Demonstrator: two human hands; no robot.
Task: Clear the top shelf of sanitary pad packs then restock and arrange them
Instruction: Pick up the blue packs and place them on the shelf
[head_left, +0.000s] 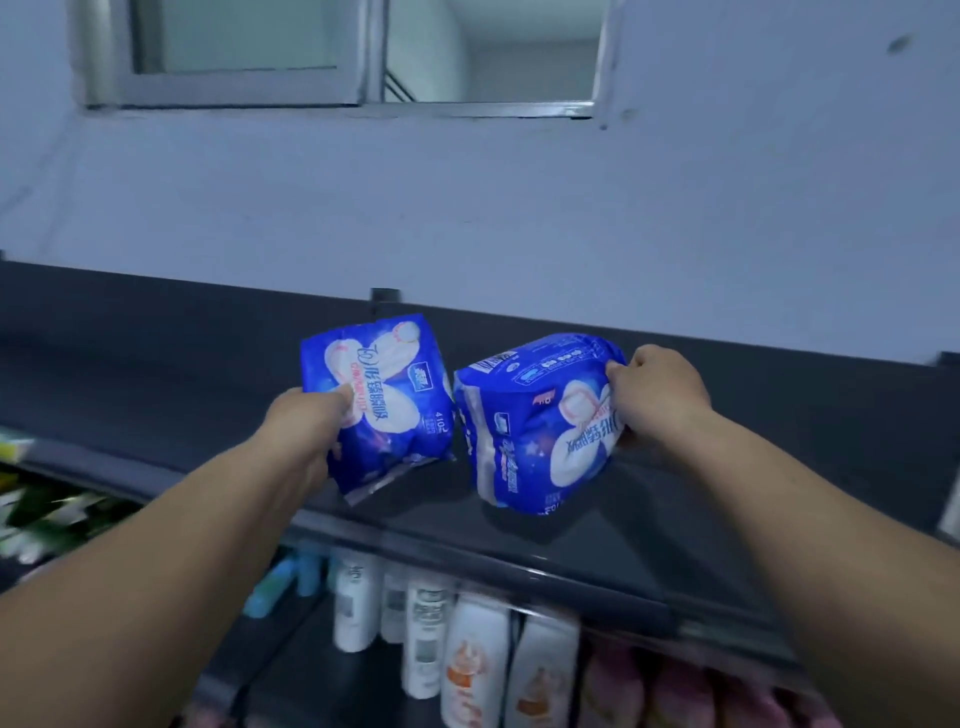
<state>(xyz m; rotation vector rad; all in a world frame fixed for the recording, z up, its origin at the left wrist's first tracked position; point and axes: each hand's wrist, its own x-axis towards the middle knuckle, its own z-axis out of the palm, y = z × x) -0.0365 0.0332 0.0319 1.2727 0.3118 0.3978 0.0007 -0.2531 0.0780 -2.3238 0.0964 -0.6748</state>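
Note:
Two blue sanitary pad packs are over the dark top shelf (156, 374). My left hand (311, 415) grips the left pack (384, 400) by its near left side, tilted, with its lower seal near the shelf surface. My right hand (660, 395) holds the right pack (540, 431) at its right end; this thicker pack leans on its side and seems to rest on the shelf. The two packs almost touch in the middle. Apart from them, the top shelf is bare.
The shelf's front lip (467, 545) runs diagonally down to the right. Below it stand white bottles (421, 634) and pink packs (675, 691). Green goods (47, 509) sit at the left. A pale wall with a window (337, 57) rises behind.

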